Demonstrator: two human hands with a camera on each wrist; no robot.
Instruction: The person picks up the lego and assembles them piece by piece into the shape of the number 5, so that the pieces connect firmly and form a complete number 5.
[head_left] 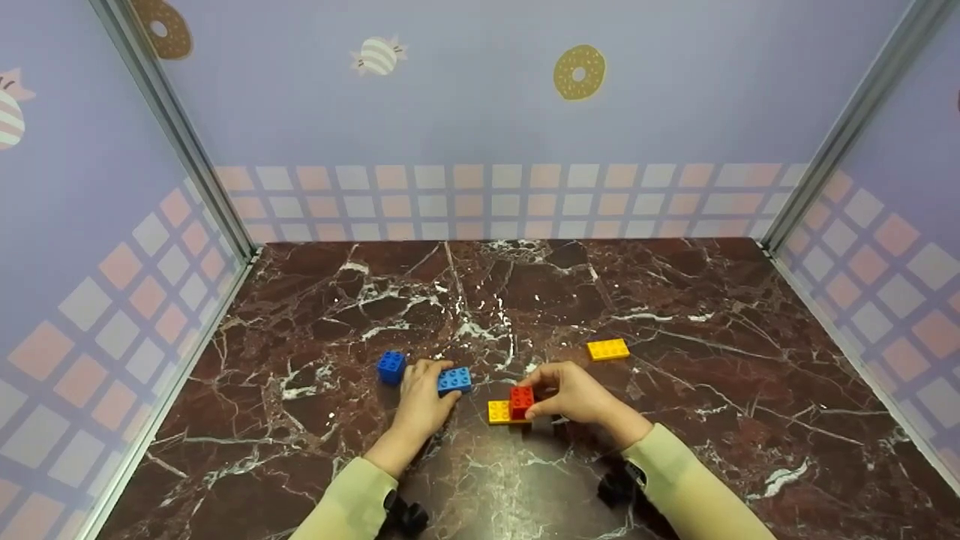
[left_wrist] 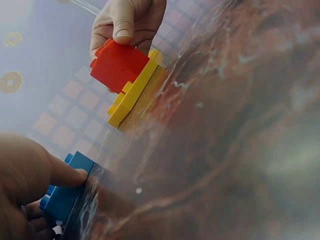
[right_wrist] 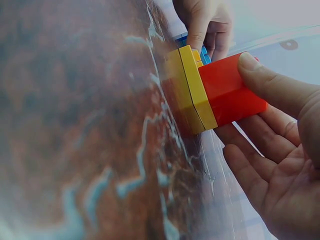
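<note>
My right hand (head_left: 571,393) pinches a red toy building brick (head_left: 522,403) between thumb and fingers. The red brick sits on the right part of a flat yellow brick (head_left: 499,412), whose left studs stay bare. In the right wrist view the red brick (right_wrist: 232,90) meets the top of the yellow one (right_wrist: 192,90). My left hand (head_left: 422,394) grips a light blue brick (head_left: 454,380) on the table, its thumb (left_wrist: 70,172) on the near side in the left wrist view. A darker blue brick (head_left: 391,367) stands just left of the left hand.
A second flat yellow brick (head_left: 608,349) lies farther back, to the right. The dark red marbled tabletop (head_left: 675,300) reaches patterned walls (head_left: 480,202) at the back and both sides. Black straps with small devices (head_left: 619,487) sit at the wrists.
</note>
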